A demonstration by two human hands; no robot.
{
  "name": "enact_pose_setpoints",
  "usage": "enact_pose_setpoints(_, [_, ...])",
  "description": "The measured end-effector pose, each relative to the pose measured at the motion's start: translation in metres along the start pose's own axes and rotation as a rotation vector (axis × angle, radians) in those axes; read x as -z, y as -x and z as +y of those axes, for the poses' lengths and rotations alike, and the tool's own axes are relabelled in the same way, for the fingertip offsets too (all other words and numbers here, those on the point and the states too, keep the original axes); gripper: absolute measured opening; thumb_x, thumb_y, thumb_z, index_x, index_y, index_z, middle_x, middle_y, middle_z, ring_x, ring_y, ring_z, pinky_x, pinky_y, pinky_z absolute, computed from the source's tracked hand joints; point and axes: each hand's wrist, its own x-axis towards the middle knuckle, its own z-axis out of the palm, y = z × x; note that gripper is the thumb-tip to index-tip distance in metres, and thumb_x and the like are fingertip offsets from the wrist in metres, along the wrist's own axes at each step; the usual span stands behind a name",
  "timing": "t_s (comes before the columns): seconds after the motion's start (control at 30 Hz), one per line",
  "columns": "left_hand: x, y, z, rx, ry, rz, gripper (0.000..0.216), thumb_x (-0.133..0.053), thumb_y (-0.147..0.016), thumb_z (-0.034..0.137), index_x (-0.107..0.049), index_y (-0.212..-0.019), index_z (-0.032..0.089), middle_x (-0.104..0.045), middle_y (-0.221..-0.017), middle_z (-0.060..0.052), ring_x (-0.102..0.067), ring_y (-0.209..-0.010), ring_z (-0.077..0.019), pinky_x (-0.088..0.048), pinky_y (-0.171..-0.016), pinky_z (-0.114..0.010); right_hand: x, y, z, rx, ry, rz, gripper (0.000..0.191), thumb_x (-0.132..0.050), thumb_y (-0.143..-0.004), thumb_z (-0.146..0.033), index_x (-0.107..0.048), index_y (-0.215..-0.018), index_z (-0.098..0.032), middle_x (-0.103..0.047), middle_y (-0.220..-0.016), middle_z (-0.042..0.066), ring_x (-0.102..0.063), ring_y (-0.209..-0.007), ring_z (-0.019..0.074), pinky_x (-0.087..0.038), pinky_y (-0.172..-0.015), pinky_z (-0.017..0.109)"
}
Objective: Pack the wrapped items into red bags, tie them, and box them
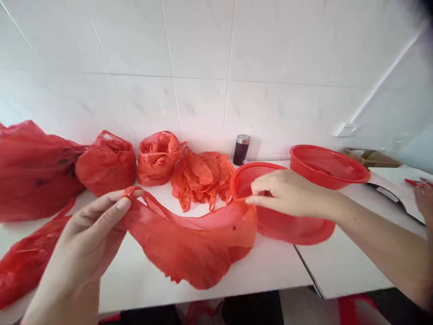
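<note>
A thin red plastic bag (pixel 199 248) hangs stretched between my two hands above the white table (pixel 145 289). My left hand (pixel 96 225) pinches one of its handles between thumb and fingers. At the other end, my right hand (pixel 284 192) grips the bag's edge with thumb and forefinger. The bag sags in the middle and looks flat. Behind my right hand stands a red mesh basket (pixel 297 230), partly hidden by the hand. A loose pile of red plastic bags (pixel 203 176) lies just beyond the held bag.
Stuffed red bags (pixel 106 164) line the wall at the left, beside a larger one (pixel 34 176). A dark tumbler (pixel 241 151) stands near the wall. Another red basket (pixel 328 167) is at the right. Another person's hand (pixel 424 203) shows at the far right edge.
</note>
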Motion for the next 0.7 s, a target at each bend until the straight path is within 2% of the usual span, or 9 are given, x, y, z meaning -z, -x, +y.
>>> enact_pose_setpoints(0.13, [-0.008, 0.001, 0.007, -0.059, 0.058, -0.025, 0.037, -0.09, -0.051, 0.034, -0.076, -0.083, 0.021, -0.076, -0.078, 0.003, -0.067, -0.063, -0.011, -0.058, -0.059, -0.015, 0.014, -0.003, -0.002, -0.103, -0.172, 0.152, 0.039, -0.052, -0.09, -0.05, -0.049, -0.065, -0.02, -0.051, -0.062, -0.004, -0.042, -0.055, 0.0099, -0.029, -0.051, 0.025])
enact_pose_setpoints(0.27, [-0.011, -0.001, 0.011, -0.122, 0.056, -0.139, 0.026, -0.082, -0.066, 0.031, -0.075, -0.089, 0.022, -0.076, -0.085, 0.002, -0.067, -0.07, -0.0111, -0.056, -0.065, -0.016, 0.02, -0.008, -0.008, -0.1, -0.287, 0.207, 0.03, -0.062, -0.083, -0.047, -0.057, -0.069, -0.021, -0.061, -0.073, -0.001, -0.052, -0.063, 0.0126, -0.037, -0.057, 0.026])
enact_pose_setpoints(0.37, [-0.013, -0.005, 0.011, -0.229, 0.053, -0.219, 0.014, -0.072, -0.079, 0.024, -0.074, -0.093, 0.022, -0.075, -0.098, 0.001, -0.065, -0.092, -0.0128, -0.052, -0.084, -0.02, 0.025, -0.015, -0.014, -0.107, -0.465, 0.28, 0.025, -0.064, -0.081, -0.045, -0.06, -0.074, -0.021, -0.063, -0.078, 0.001, -0.058, -0.072, 0.0151, -0.043, -0.063, 0.028])
enact_pose_setpoints(0.47, [-0.02, -0.014, 0.011, -0.231, 0.018, -0.351, 0.022, -0.061, -0.088, 0.026, -0.069, -0.108, 0.023, -0.068, -0.117, -0.004, -0.059, -0.11, -0.0198, -0.048, -0.094, -0.03, 0.027, -0.026, -0.019, -0.046, -0.55, 0.268, 0.02, -0.066, -0.08, -0.038, -0.061, -0.076, -0.019, -0.06, -0.074, 0.0, -0.057, -0.066, 0.0128, -0.045, -0.061, 0.027])
enact_pose_setpoints(0.53, [-0.029, -0.02, 0.012, -0.138, -0.037, -0.501, 0.035, -0.058, -0.089, 0.031, -0.059, -0.124, 0.028, -0.066, -0.117, -0.006, -0.059, -0.107, -0.0223, -0.048, -0.092, -0.036, 0.026, -0.039, -0.024, 0.016, -0.62, 0.28, 0.016, -0.068, -0.08, -0.033, -0.06, -0.081, -0.019, -0.057, -0.073, -0.001, -0.055, -0.063, 0.0111, -0.045, -0.058, 0.026])
enact_pose_setpoints(0.57, [-0.034, -0.023, 0.013, -0.094, -0.082, -0.574, 0.042, -0.058, -0.089, 0.032, -0.052, -0.131, 0.032, -0.066, -0.111, -0.005, -0.06, -0.101, -0.0212, -0.048, -0.089, -0.037, 0.024, -0.046, -0.027, 0.056, -0.659, 0.284, 0.015, -0.068, -0.079, -0.031, -0.059, -0.085, -0.02, -0.057, -0.074, -0.002, -0.055, -0.063, 0.0107, -0.045, -0.058, 0.025])
enact_pose_setpoints(0.63, [-0.048, -0.027, 0.014, -0.01, -0.232, -0.686, 0.058, -0.062, -0.086, 0.034, -0.039, -0.14, 0.035, -0.063, -0.093, 0.0, -0.06, -0.087, -0.017, -0.049, -0.084, -0.034, 0.017, -0.062, -0.037, 0.155, -0.718, 0.281, 0.017, -0.068, -0.079, -0.027, -0.058, -0.091, -0.021, -0.056, -0.077, -0.003, -0.055, -0.065, 0.0102, -0.046, -0.059, 0.025])
enact_pose_setpoints(0.7, [-0.063, -0.029, 0.012, 0.064, -0.45, -0.755, 0.068, -0.068, -0.081, 0.037, -0.036, -0.141, 0.033, -0.056, -0.079, 0.003, -0.055, -0.074, -0.0141, -0.047, -0.073, -0.029, 0.008, -0.078, -0.052, 0.252, -0.757, 0.275, 0.014, -0.066, -0.081, -0.025, -0.057, -0.091, -0.021, -0.055, -0.078, -0.003, -0.054, -0.068, 0.0096, -0.047, -0.062, 0.024])
